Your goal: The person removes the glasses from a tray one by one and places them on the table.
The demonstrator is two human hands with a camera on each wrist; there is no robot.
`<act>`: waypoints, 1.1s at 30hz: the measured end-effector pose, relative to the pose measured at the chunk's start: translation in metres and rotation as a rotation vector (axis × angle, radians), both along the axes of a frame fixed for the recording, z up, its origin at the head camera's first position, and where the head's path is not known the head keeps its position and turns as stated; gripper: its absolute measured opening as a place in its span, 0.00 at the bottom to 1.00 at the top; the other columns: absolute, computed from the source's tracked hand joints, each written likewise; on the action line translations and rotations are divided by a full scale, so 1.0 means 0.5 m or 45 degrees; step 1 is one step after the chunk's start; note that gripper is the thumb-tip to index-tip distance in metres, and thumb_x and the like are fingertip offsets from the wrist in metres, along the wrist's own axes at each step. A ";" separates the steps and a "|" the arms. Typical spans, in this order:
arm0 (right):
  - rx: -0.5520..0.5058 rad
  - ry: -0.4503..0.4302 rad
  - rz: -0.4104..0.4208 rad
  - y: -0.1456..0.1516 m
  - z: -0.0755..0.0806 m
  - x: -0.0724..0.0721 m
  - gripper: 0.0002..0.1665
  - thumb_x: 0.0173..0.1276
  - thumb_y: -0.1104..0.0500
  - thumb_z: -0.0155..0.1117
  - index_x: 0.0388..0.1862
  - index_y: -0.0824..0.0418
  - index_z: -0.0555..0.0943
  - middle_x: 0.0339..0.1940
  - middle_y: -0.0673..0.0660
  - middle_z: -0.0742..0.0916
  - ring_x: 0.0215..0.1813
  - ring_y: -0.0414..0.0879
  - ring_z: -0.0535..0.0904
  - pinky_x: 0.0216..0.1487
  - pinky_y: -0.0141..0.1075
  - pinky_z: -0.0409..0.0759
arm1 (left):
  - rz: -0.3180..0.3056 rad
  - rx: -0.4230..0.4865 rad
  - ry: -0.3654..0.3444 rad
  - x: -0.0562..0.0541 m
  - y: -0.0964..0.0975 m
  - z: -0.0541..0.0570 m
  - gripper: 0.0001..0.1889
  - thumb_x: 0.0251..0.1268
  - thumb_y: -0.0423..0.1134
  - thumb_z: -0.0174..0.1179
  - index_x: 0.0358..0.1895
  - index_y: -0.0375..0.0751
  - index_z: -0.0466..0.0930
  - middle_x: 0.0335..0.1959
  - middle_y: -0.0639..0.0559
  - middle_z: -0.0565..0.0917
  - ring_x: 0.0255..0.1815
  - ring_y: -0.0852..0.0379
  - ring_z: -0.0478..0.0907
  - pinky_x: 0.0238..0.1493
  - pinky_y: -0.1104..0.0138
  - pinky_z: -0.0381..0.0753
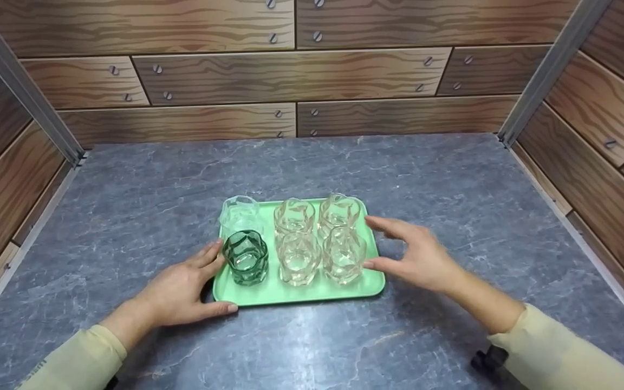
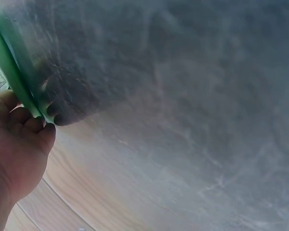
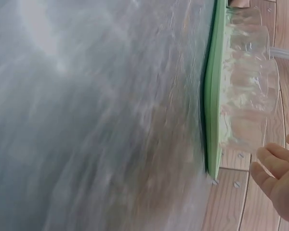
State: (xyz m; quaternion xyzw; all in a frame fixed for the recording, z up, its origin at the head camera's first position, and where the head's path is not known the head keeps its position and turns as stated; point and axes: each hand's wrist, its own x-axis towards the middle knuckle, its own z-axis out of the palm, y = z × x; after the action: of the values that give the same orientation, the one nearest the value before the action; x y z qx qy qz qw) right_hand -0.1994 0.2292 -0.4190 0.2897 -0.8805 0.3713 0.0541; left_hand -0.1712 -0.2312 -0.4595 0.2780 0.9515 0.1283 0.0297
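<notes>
A light green tray (image 1: 268, 295) lies on the table, bearing several faceted drinking glasses in two rows. A dark green glass (image 1: 246, 257) stands at its front left, with a clear glass (image 1: 239, 214) behind it. More clear glasses (image 1: 299, 259) fill the middle and right. My left hand (image 1: 176, 292) spreads around the tray's front left corner, the thumb at the corner and the fingers along the left edge; in the left wrist view its fingertips meet the green rim (image 2: 12, 67). To the right, my right hand (image 1: 423, 254) holds nothing, thumb and fingers apart beside the front right glass (image 1: 344, 254).
The grey marbled table (image 1: 301, 168) extends around the tray on all sides. Wood-patterned panels (image 1: 290, 76) stand at the back and both sides, with metal posts (image 1: 547, 70) at the back corners.
</notes>
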 end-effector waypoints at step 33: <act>-0.094 -0.193 -0.229 -0.099 -0.035 0.010 0.58 0.44 0.39 0.91 0.71 0.63 0.78 0.65 0.57 0.86 0.59 0.53 0.85 0.62 0.50 0.84 | 0.006 0.011 -0.004 0.001 -0.001 -0.001 0.58 0.63 0.81 0.57 0.80 0.33 0.66 0.85 0.35 0.55 0.80 0.32 0.62 0.70 0.39 0.74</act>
State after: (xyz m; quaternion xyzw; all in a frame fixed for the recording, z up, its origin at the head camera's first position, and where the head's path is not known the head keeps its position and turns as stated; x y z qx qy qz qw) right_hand -0.1946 0.1799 -0.4364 0.1784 -0.8902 0.4180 0.0314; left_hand -0.1705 -0.2315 -0.4600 0.2757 0.9516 0.1327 0.0296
